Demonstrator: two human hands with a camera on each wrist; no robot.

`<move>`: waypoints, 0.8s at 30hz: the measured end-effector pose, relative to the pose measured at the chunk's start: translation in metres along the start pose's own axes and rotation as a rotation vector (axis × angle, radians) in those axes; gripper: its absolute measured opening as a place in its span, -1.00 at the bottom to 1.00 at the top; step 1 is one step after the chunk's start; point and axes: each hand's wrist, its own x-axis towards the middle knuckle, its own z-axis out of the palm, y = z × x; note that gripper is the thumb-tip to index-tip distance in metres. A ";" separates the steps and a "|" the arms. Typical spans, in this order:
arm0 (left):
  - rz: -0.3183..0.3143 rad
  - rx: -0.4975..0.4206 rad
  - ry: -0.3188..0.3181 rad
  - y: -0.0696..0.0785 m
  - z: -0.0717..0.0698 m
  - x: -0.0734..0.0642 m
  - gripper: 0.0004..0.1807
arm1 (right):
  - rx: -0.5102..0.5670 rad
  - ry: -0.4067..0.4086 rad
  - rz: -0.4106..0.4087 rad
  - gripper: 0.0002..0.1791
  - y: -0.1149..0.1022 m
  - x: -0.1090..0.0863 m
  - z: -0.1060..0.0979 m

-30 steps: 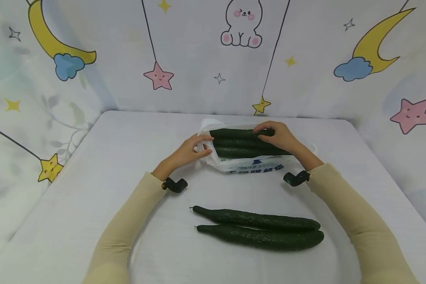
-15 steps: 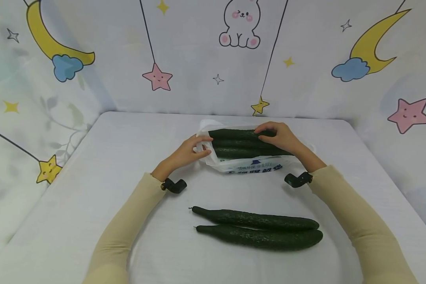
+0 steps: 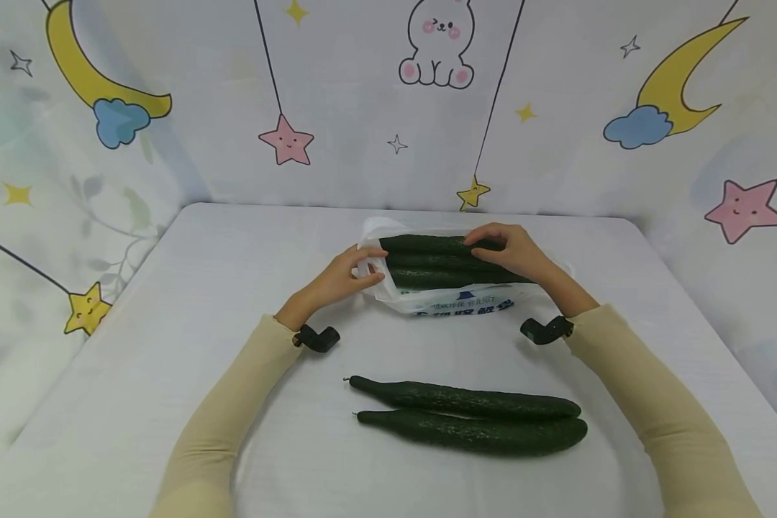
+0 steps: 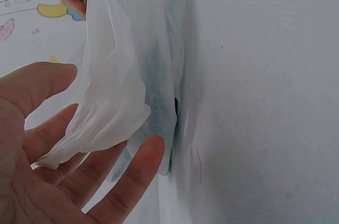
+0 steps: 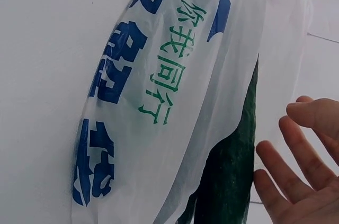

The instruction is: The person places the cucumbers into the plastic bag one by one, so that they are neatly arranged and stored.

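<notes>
Green cucumbers (image 3: 430,261) lie bagged by the right hand (image 3: 513,250).

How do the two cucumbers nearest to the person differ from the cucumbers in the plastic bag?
The loose cucumbers lie uncovered on the white surface; the bagged cucumbers are partly covered by the plastic bag. The right hand is over the bagged cucumbers; no hand touches the loose cucumbers. Both groups are dark green.
</notes>
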 end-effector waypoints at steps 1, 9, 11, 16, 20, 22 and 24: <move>0.000 -0.002 -0.001 0.000 0.000 0.000 -0.46 | 0.003 -0.001 -0.002 -0.75 0.000 -0.001 0.000; 0.004 0.015 -0.003 0.000 0.001 0.000 -0.47 | 0.031 -0.057 -0.038 -0.76 -0.005 -0.008 0.002; 0.007 0.019 -0.002 -0.001 0.001 0.000 -0.48 | 0.033 -0.075 -0.056 -0.77 -0.007 -0.010 0.004; 0.008 0.025 -0.007 0.001 0.001 -0.001 -0.47 | 0.012 -0.110 -0.114 -0.77 -0.012 -0.015 0.008; 0.010 0.024 -0.008 0.003 0.001 -0.002 -0.47 | -0.021 -0.117 -0.140 -0.77 -0.016 -0.019 0.012; 0.015 0.023 -0.008 0.004 0.000 -0.003 -0.47 | -0.042 -0.113 -0.157 -0.77 -0.018 -0.023 0.014; 0.015 0.021 -0.009 0.004 0.000 -0.002 -0.47 | -0.065 -0.112 -0.173 -0.77 -0.020 -0.026 0.016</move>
